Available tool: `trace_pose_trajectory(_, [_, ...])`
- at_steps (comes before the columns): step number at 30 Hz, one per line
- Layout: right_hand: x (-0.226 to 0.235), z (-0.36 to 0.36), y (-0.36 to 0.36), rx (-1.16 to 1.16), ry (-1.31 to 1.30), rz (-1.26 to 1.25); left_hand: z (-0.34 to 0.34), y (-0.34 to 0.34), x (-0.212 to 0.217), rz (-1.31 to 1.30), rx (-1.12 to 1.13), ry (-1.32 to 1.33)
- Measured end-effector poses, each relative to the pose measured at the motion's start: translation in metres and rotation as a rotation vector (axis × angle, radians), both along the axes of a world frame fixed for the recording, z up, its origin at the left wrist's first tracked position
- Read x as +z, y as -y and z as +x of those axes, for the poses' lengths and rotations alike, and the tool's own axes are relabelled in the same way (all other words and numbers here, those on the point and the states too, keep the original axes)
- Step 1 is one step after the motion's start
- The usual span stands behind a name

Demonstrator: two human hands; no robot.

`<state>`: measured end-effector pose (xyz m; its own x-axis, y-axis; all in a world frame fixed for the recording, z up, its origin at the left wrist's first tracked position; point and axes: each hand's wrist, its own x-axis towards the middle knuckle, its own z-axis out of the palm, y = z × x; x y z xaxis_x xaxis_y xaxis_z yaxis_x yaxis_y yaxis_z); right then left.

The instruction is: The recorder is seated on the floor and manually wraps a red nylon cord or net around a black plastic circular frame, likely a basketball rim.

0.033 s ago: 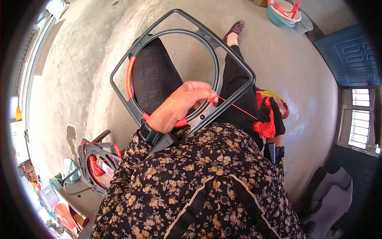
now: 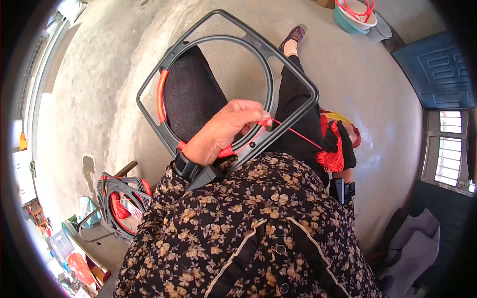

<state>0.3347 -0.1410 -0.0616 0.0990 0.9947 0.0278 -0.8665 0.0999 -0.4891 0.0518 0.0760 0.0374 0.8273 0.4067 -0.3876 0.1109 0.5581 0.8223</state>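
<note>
We brace the frame (image 2: 226, 94) on our lap so the left hand (image 2: 223, 131) pinches the cord (image 2: 293, 133) taut against its ring (partly wrapped), while the right hand (image 2: 343, 144) grips the skein (image 2: 332, 158).

The one view sits on my head and looks steeply down over my flowered blouse (image 2: 238, 233) and lap, close to my hands, with the concrete floor (image 2: 99, 99) curving away toward its fisheye rim.
</note>
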Motion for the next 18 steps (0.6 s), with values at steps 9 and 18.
trace_pose_trajectory(9, [0.020, -0.001, -0.036, -0.235, 1.102, -0.599, -0.007, 0.003, -0.003, -0.153, -0.013, 0.074])
trace_pose_trajectory(18, [0.031, -0.055, -0.072, 0.214, 2.663, 0.178, 0.004, 0.034, 0.017, -0.131, -0.163, 0.087])
